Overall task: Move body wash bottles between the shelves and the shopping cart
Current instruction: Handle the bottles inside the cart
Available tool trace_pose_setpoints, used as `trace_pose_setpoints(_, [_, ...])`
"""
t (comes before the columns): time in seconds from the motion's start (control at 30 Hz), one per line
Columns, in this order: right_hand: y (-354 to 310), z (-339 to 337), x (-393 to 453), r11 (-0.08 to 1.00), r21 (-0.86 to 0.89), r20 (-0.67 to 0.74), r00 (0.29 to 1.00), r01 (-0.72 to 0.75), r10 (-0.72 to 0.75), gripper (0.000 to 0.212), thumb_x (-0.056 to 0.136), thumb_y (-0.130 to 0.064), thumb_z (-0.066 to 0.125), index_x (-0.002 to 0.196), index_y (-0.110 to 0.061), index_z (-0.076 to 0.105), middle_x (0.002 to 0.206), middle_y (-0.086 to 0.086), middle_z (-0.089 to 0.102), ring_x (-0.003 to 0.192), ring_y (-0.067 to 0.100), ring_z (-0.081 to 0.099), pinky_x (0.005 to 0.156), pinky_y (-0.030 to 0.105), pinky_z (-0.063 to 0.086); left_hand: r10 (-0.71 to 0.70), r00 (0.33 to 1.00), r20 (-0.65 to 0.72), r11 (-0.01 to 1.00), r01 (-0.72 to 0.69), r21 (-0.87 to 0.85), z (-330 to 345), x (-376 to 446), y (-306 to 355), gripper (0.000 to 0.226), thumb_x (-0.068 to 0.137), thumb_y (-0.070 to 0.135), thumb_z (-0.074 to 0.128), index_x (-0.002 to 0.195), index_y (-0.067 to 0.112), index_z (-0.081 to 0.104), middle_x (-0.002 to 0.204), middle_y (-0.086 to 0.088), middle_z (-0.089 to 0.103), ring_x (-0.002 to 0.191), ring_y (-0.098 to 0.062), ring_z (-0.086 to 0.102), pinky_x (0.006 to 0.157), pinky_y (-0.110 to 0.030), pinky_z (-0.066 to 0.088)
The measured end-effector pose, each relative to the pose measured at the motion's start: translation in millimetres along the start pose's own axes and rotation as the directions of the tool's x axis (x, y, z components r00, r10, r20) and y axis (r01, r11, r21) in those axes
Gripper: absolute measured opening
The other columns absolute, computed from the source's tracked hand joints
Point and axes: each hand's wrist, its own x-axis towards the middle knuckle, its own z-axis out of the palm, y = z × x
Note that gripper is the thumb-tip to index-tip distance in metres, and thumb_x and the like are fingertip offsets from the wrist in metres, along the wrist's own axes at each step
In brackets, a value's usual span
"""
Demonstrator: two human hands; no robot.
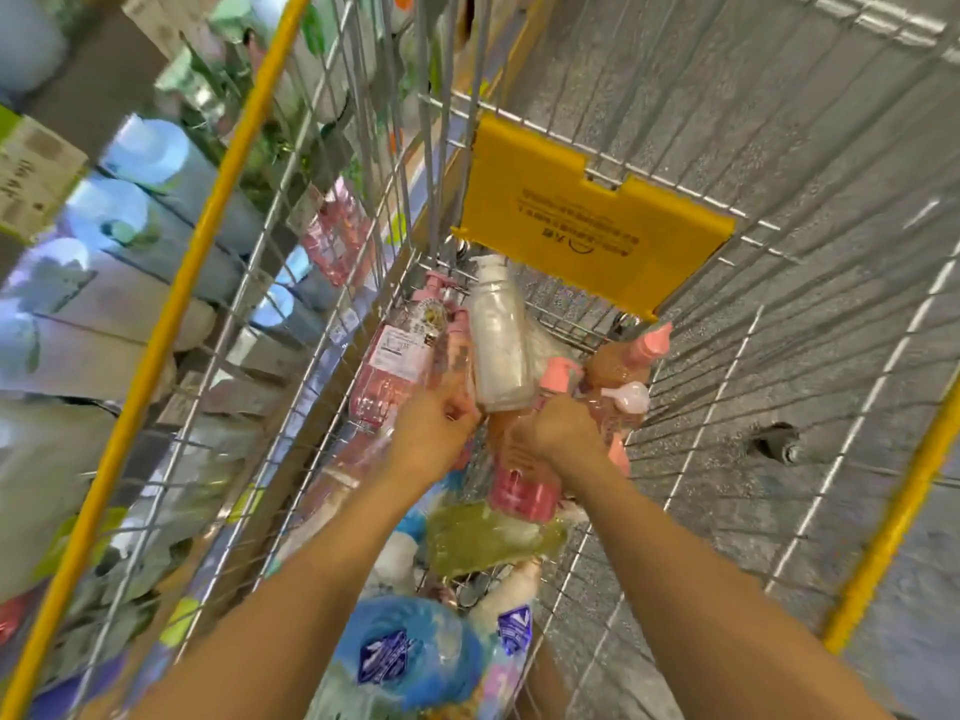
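**Both hands down among bottles at the far end of the cart**

While both arms reach deep into the shopping cart [524,111], the hands meet at a loose heap of pump bottles lying on the wire floor, just short of the yellow flap [587,220]. The white bottle [501,345] lies between the two hands, its long axis running away from the person, pump end toward the flap and base toward the wrists. The left hand [434,426] sits just beside that base, on its left; its fingers curl onto the pink bottle [400,361], which lies parallel alongside. The right hand [558,433] sits just right of the base, fingers curled down over a pink pump top [561,371] of a peach-coloured bottle. Motion blur hides the fingertips, so whether either hold is firm cannot be settled; both hands read as closed around something, not spread flat.

Judgement: the white bottle is equally near both hands, and lifting it calls for one hand to release its present bottle. Shelves [119,236] of stock stand to the left, beyond the cart's side wall. More bottles lie nearer the person.
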Motion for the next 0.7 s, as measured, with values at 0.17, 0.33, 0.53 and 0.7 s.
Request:
trace_pose_setpoints(0.17, [1.3, 4.3, -5.0, 0.998, -0.034, -0.075, 0.996, 0.048, -0.050, 0.029, 0.090, -0.013, 0.054, 0.115, 0.002, 0.058, 0.120, 0.019, 0.061, 0.110, 0.033, 0.059, 0.082, 0.034, 0.047, -0.010, 1.000, -0.009, 0.999, 0.010, 0.032, -6.0, -15.1, -10.0, 0.022, 0.082, 0.004, 0.063, 0.064, 0.017, 0.059, 0.072, -0.013, 0.068, 0.070, -0.029, 0.067, 0.069, -0.041, 0.056])
trace_pose_setpoints(0.33, [-3.7, -14.5, -48.5, 0.919, -0.297, -0.194, 0.926, 0.259, -0.324, 0.028, 0.093, 0.000, 0.042, 0.119, 0.005, 0.051, 0.116, 0.022, 0.061, 0.110, 0.035, 0.058, 0.086, 0.038, 0.045, 0.089, 0.996, -0.027, 0.968, -0.080, 0.236, -28.7, -45.4, 25.1, 0.018, 0.085, 0.007, 0.058, 0.071, 0.017, 0.059, 0.078, -0.011, 0.066, 0.075, -0.020, 0.058, 0.065, -0.027, 0.037])
trace_pose_setpoints(0.53, [-29.4, -58.2, -156.5, 0.799, -0.418, -0.150, 0.835, 0.431, -0.529, 0.022, 0.087, -0.001, 0.048, 0.105, 0.001, 0.061, 0.106, 0.019, 0.064, 0.098, 0.035, 0.061, 0.075, 0.038, 0.048, 0.260, 0.962, -0.079, 0.866, -0.197, 0.460, -107.4, -112.0, 82.8, 0.015, 0.084, 0.010, 0.055, 0.086, 0.003, 0.068, 0.090, -0.017, 0.069, 0.090, -0.029, 0.063, 0.068, -0.029, 0.038])
trace_pose_setpoints(0.7, [-59.5, -84.1, -283.9, 0.640, -0.528, -0.137, 0.688, 0.558, -0.713, 0.005, 0.085, 0.004, 0.046, 0.088, 0.003, 0.051, 0.075, 0.016, 0.049, 0.089, 0.037, 0.059, 0.056, 0.032, 0.034, 0.367, 0.911, -0.190, 0.792, -0.198, 0.577, -174.7, -211.4, 110.6, 0.018, 0.087, 0.015, 0.050, 0.076, 0.004, 0.058, 0.089, -0.021, 0.065, 0.090, -0.037, 0.061, 0.069, -0.037, 0.045])
